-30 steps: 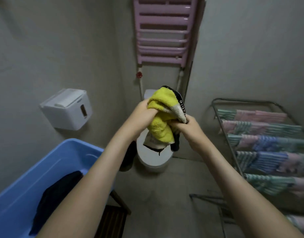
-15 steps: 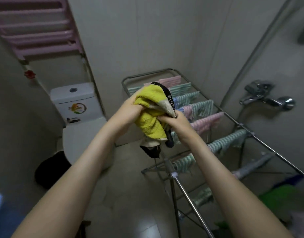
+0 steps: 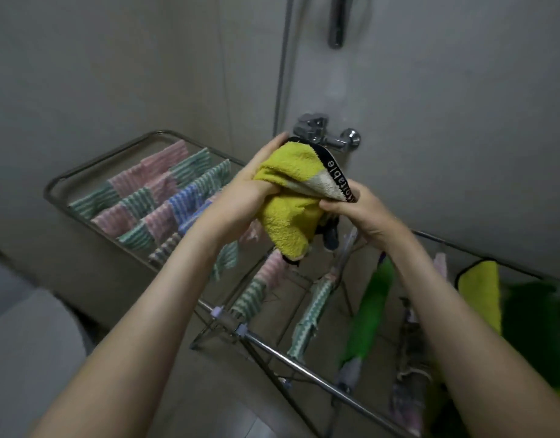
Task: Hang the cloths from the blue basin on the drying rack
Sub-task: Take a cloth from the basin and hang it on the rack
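Both hands grip a bunched yellow cloth (image 3: 288,213): left hand (image 3: 240,197) clutches its upper fold, right hand (image 3: 361,213) pinches the black-trimmed edge; its length hangs downward between them.

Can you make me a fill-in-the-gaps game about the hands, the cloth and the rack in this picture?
1. The left hand and the right hand together grip a fluffy terry cloth that is mostly ___.
2. Its edge band is ___ with white letters.
3. The small cloths hanging on the metal-tube drying rack have a ___ pattern.
4. The shiny chrome tap is fixed to the ___.

Missing words: yellow; black; striped; wall.
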`<state>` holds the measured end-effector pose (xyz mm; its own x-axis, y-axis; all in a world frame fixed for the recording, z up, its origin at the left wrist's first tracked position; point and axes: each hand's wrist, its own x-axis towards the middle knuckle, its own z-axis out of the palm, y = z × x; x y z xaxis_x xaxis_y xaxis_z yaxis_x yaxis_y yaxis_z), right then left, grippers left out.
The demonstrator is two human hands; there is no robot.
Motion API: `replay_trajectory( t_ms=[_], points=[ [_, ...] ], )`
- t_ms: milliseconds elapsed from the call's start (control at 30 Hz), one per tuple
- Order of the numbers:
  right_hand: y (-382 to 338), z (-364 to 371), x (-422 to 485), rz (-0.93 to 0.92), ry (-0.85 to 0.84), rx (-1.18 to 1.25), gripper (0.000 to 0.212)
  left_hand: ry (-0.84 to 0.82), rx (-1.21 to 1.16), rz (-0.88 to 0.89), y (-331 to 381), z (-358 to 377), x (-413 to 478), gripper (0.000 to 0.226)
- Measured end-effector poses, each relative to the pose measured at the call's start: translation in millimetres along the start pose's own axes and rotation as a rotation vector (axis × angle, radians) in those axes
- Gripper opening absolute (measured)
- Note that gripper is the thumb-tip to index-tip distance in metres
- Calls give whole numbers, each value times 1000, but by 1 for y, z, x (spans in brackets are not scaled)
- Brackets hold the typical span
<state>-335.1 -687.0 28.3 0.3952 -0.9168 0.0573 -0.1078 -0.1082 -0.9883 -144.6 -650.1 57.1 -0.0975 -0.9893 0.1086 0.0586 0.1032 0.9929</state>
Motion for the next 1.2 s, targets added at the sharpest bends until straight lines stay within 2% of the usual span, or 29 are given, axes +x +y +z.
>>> replay_trajectory(
  t_ms=[133,200,267,333,500,600,700,833,1000,1100,1200],
  points=[
    [-1,-48,-28,-31,229,-32,29,-143,-30,-81,-6,40,20,71],
    [-2,-69,-38,-42,321,-35,19,-228,15,-115,-8,60,28,69],
    [-1,-87,-49,-34,388,-20,19,-320,84,-146,-13,79,35,55],
    [3,-103,-62,22,406,-20,22,-390,158,-169,-22,96,42,42],
    [33,-133,-90,197,419,16,6,-519,327,-247,-51,129,55,36],
    [50,-141,-101,285,412,109,10,-517,357,-337,-67,142,58,33],
    [64,-147,-103,295,387,93,8,-481,389,-327,-78,151,61,35],
    [69,-152,-101,269,434,65,13,-416,195,-296,-80,159,58,48],
    [64,-156,-100,237,418,35,10,-502,-25,-359,-79,147,54,51],
    [59,-158,-102,249,375,18,14,-421,62,-312,-72,145,51,34],
    [57,-154,-106,266,371,-155,15,-305,141,-263,-69,143,50,24]
  ],
)
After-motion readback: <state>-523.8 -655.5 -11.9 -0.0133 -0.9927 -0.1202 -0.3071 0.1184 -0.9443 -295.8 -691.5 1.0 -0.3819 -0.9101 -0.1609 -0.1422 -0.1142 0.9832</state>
